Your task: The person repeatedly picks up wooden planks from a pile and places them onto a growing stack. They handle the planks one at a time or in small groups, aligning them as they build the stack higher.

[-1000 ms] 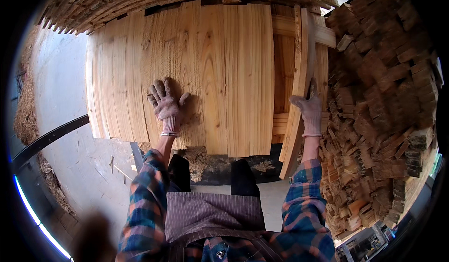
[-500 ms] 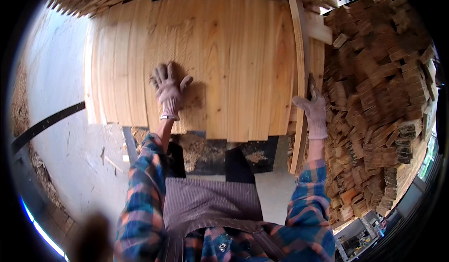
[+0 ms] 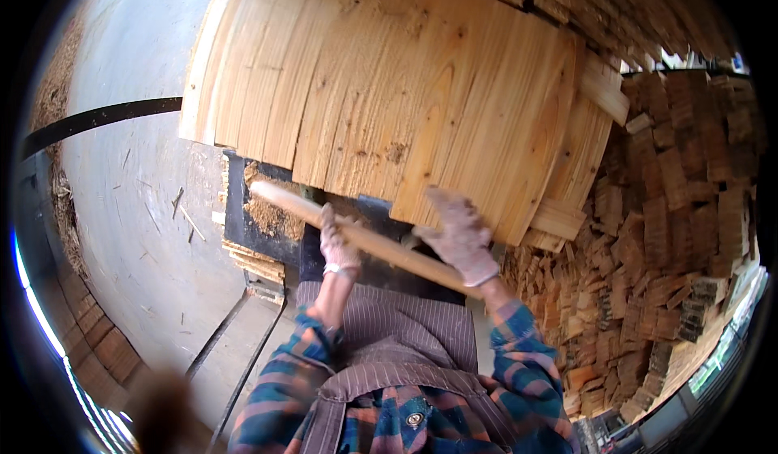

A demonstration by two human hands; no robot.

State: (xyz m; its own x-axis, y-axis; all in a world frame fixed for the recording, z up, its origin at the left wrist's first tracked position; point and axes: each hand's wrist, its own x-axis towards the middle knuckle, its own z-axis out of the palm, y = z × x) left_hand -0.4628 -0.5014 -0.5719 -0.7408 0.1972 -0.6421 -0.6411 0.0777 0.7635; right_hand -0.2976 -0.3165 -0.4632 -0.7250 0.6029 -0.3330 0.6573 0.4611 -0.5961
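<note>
One wooden strip (image 3: 393,251) slants in front of the person, between the striped apron (image 3: 438,316) and the layer of boards (image 3: 389,89), its far left end above spilled sawdust (image 3: 274,222). The left hand (image 3: 338,249), gloved, is closed around it left of its middle. The right hand (image 3: 460,237), also gloved and blurred, is open with fingers spread, near the strip's other end; I cannot tell whether it touches. The strip looks light for its length, stiff and dry, unlikely to slip in knit gloves but perhaps splintery; a hold near the middle should balance it best. Count: two hands, one loose strip, two crosspieces (image 3: 604,93) jutting out at the right; the boards and heaped offcuts (image 3: 648,235) defy exact counting.
</note>
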